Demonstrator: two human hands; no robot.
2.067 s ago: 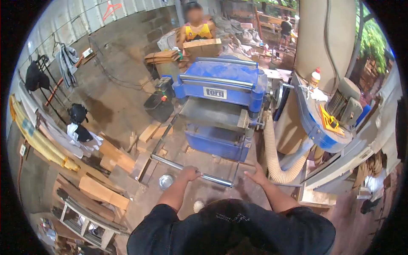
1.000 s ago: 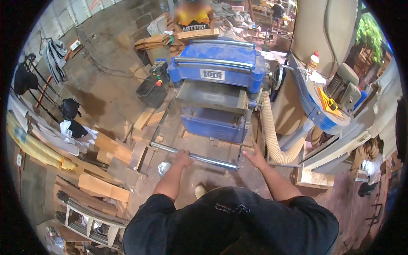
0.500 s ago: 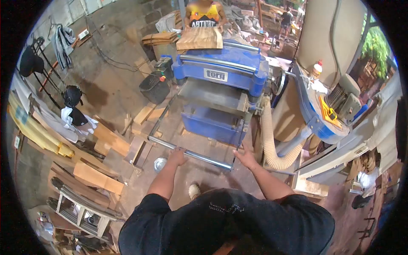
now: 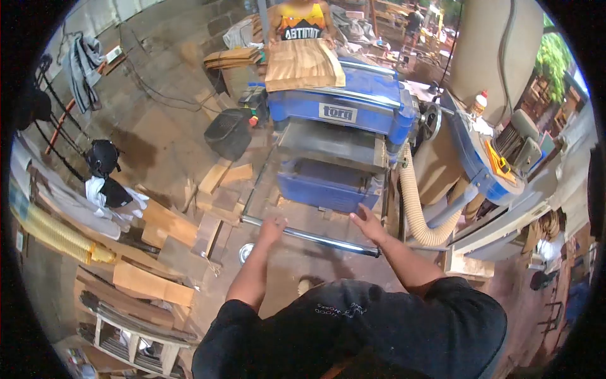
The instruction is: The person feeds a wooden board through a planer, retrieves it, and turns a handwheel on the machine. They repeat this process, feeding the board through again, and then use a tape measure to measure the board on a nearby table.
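A blue planer point(image 4: 328, 183) marked "torq" stands in front of me, with a metal roller bar point(image 4: 328, 240) on its near side. My left hand point(image 4: 273, 230) is at the left part of this bar, its fingers too small and blurred to tell how they are set. Above the bar's right part, my right hand point(image 4: 368, 225) has thumb and fingers apart and holds nothing. A wide wooden board point(image 4: 304, 64) lies over the top of the planer, and a co-worker point(image 4: 302, 22) behind the machine has both hands at its far edge.
A ribbed hose point(image 4: 413, 202) curves down at the planer's right. Farther right, a blue dust collector point(image 4: 499, 188) carries a glue bottle point(image 4: 480, 102) and a yellow square. A black bin point(image 4: 228, 134) stands left of the planer. Wood pieces point(image 4: 153, 283) lie at the lower left.
The co-worker's board has come forward over the planer's top and now shows its broad face. My right hand has shifted from beside the bar's right end to above the bar. The view has shifted slightly.
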